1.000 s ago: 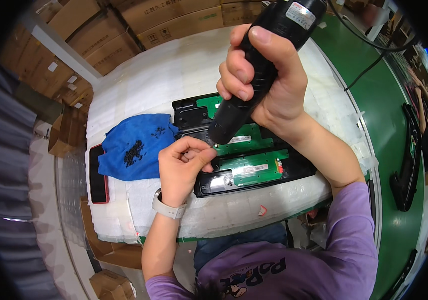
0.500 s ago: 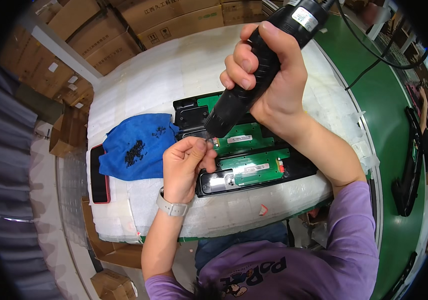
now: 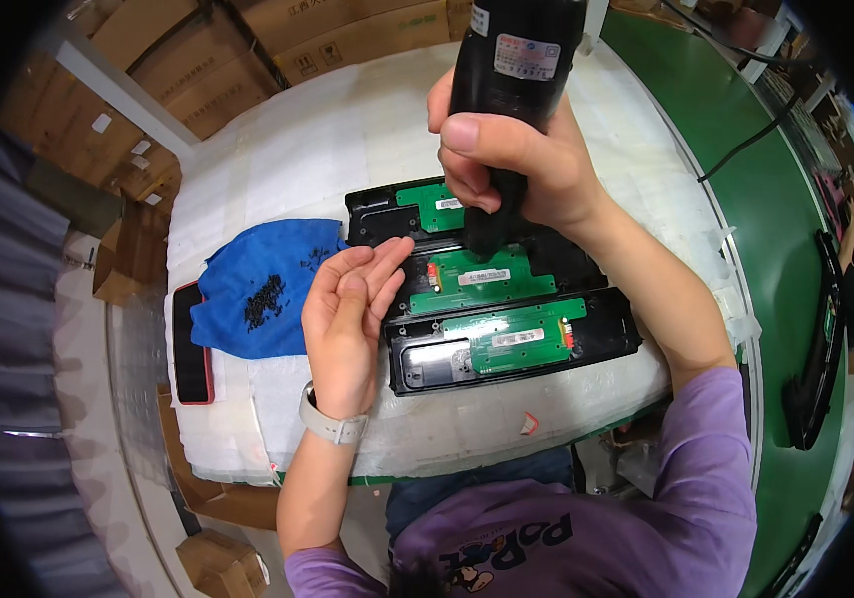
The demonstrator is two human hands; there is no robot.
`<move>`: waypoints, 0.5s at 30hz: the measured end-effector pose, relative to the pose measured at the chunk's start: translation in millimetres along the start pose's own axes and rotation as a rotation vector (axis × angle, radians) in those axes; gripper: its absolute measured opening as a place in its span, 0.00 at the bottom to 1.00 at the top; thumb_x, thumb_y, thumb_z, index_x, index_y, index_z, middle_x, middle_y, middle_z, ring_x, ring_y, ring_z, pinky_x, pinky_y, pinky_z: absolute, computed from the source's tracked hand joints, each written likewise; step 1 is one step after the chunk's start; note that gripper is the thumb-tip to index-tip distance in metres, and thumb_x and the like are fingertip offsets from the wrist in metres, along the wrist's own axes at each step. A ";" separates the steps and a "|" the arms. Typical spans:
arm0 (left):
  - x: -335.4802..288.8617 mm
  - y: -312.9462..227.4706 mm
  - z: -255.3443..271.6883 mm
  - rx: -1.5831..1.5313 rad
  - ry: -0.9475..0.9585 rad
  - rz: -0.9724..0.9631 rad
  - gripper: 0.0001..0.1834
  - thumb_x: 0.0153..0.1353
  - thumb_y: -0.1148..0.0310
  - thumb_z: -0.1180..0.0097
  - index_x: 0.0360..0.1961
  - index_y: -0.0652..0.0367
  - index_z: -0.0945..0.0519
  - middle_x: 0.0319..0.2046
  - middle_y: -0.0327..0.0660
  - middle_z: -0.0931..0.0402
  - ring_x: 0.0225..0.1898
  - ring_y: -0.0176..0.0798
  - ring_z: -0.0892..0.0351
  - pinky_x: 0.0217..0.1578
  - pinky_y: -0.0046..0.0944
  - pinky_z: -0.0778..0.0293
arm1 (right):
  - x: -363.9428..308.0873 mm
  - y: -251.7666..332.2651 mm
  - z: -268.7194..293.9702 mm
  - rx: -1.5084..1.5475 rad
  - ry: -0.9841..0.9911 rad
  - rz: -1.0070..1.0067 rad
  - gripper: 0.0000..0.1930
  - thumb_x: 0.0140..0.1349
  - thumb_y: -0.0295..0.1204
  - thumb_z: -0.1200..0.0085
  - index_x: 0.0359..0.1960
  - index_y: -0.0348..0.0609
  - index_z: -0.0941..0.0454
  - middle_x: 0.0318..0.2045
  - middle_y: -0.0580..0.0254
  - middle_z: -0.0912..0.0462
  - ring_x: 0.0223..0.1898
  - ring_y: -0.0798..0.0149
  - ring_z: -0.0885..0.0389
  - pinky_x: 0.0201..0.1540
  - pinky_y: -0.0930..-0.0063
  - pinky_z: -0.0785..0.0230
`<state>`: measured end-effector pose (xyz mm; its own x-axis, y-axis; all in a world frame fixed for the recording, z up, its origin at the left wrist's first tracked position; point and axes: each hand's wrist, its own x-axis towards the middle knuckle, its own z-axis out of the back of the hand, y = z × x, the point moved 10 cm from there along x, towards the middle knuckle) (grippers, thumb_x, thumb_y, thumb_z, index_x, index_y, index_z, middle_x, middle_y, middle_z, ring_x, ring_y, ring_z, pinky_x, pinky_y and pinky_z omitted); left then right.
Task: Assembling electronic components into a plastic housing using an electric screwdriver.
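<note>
My right hand [image 3: 522, 159] is wrapped round a black electric screwdriver [image 3: 507, 85], held upright with its tip down at the far edge of the middle green circuit board [image 3: 487, 284]. That board sits in a long black plastic housing [image 3: 571, 264]. Beside its left end, my left hand [image 3: 347, 309] is open, palm up and fingers stretched, with nothing seen in it. Nearer to me lies a second housing with a green board [image 3: 507, 339]; farther off is a third board [image 3: 430, 206], partly hidden by my right hand. Small black screws [image 3: 266, 302] lie heaped on a blue cloth [image 3: 223, 284].
A phone with a red edge [image 3: 188, 344] lies partly under the cloth's left side. White foam sheeting [image 3: 278, 159] covers the table. Cardboard boxes [image 3: 367, 40] are stacked behind it. On the right, a green surface [image 3: 691, 179] carries another black housing [image 3: 816, 369].
The screwdriver has swung from a slant beside my left fingers to upright over the middle board. My left hand has drawn back to the left, and its pinched fingers have opened.
</note>
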<state>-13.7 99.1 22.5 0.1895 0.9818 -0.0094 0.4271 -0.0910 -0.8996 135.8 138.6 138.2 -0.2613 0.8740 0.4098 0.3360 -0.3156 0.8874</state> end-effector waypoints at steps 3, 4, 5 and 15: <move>2.0 -2.2 3.8 0.026 -0.044 0.006 0.11 0.67 0.71 0.65 0.45 0.67 0.36 0.47 0.59 0.30 0.49 0.48 0.26 0.47 0.34 0.28 | 0.7 -0.2 0.6 -0.025 -0.012 0.011 0.12 0.49 0.34 0.41 0.21 0.38 0.27 0.11 0.66 0.30 0.11 0.74 0.33 0.14 0.81 0.42; 3.0 -2.6 5.1 0.026 -0.046 0.006 0.11 0.67 0.71 0.65 0.45 0.67 0.36 0.47 0.59 0.30 0.49 0.48 0.26 0.47 0.34 0.28 | 1.2 -1.3 1.0 -0.024 -0.011 0.009 0.12 0.49 0.34 0.41 0.21 0.38 0.27 0.11 0.66 0.30 0.11 0.74 0.33 0.14 0.81 0.42; 4.2 -4.0 5.9 0.069 -0.033 0.005 0.11 0.68 0.70 0.65 0.45 0.67 0.36 0.45 0.60 0.29 0.44 0.48 0.23 0.43 0.33 0.26 | 1.8 -2.8 0.0 -0.025 0.007 0.007 0.12 0.49 0.34 0.41 0.21 0.38 0.27 0.11 0.66 0.30 0.11 0.74 0.33 0.14 0.81 0.42; 13.6 1.8 29.4 0.283 -0.092 0.082 0.10 0.65 0.69 0.59 0.37 0.63 0.28 0.12 0.31 0.37 0.12 0.21 0.49 0.12 0.24 0.53 | -1.2 -9.6 -14.1 -0.019 0.112 -0.017 0.09 0.48 0.30 0.41 0.19 0.39 0.28 0.11 0.66 0.29 0.11 0.75 0.32 0.14 0.81 0.44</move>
<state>-36.4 117.2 7.9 0.1269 0.9853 -0.1146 0.1482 -0.1331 -0.9800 120.1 135.4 132.1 -0.3662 0.8329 0.4148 0.3137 -0.3092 0.8978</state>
